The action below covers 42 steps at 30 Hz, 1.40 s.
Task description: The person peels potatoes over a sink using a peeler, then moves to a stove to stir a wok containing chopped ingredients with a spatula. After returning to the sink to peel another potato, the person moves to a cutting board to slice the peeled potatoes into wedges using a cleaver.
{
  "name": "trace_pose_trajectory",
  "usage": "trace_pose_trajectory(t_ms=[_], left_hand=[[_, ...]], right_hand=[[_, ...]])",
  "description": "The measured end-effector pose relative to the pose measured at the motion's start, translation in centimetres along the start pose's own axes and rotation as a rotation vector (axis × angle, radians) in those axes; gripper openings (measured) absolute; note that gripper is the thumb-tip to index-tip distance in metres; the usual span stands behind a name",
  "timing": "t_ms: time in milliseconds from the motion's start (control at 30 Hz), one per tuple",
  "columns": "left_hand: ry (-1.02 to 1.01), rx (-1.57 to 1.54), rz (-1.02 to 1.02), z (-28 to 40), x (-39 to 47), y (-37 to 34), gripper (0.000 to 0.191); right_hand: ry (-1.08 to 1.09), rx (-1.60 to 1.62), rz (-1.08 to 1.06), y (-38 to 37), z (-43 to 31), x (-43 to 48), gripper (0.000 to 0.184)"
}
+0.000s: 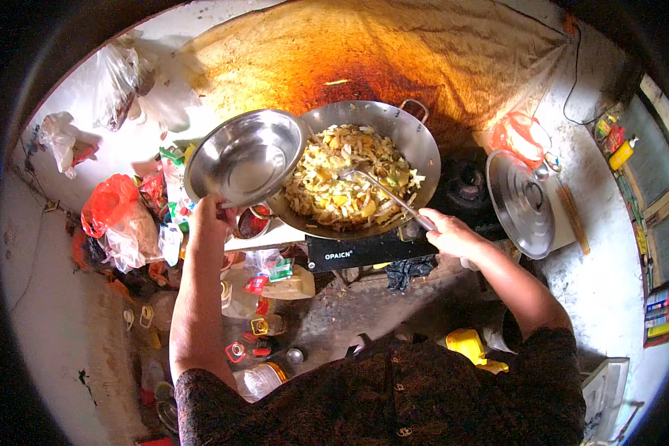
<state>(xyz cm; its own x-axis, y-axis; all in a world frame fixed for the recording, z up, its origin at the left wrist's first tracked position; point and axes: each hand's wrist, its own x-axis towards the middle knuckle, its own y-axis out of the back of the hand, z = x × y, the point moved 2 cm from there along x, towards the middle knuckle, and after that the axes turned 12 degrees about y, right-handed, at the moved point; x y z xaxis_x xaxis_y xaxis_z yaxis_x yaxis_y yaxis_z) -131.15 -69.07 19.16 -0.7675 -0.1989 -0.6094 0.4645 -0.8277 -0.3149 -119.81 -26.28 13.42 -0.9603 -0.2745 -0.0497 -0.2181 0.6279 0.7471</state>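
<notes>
My left hand (214, 205) grips the near rim of a shiny steel bowl (245, 159), whose visible inside holds no food. The bowl is tilted and overlaps the left side of a large metal wok (421, 148). Chopped cabbage-like vegetables with yellow pieces (340, 167) fill much of the wok. My right hand (446, 231) is closed around the handle of a metal cooking utensil (396, 198); its head lies among the vegetables, partly hidden. The wok rests over a black gas stove (368, 252).
Right of the stove, a metal lid (518, 209) leans near chopsticks (573, 220) and a red plastic bag (518, 139). Plastic bags (125, 223) crowd the left. A container of dark red contents (252, 223) stands below the bowl. Bottles (251, 347) stand lower left.
</notes>
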Motion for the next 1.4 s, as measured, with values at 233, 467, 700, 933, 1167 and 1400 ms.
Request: trace_pose_trajectory(t_ms=[233,467,700,933,1167,1400], left_hand=[[-0.435,0.326,-0.17,-2.4,-5.0,10.5,0.014],[0.047,0.135,0.233,-7.5,-8.0,18.5,0.014],[0.192,-0.045,0.382,-14.2,-9.3,24.2,0.007],[0.14,-0.15,0.368,-17.3,-8.4,26.5,0.005],[0.152,-0.113,0.417,-16.8,-8.7,27.5,0.004],[0.117,-0.131,0.383,-16.5,-9.0,26.6,0.004]], right_hand=[[0.155,-0.084,-0.01,6.1,-7.0,-4.0,0.045],[0.308,-0.512,-0.066,5.8,-15.5,-3.8,0.046],[0.488,-0.987,-0.249,1.0,-18.4,4.3,0.04],[0.13,-0.916,-0.237,0.7,-9.9,10.1,0.043],[0.006,-0.323,-0.143,3.3,-9.9,8.8,0.048],[-0.103,-0.046,-0.056,3.3,-13.2,14.2,0.042]])
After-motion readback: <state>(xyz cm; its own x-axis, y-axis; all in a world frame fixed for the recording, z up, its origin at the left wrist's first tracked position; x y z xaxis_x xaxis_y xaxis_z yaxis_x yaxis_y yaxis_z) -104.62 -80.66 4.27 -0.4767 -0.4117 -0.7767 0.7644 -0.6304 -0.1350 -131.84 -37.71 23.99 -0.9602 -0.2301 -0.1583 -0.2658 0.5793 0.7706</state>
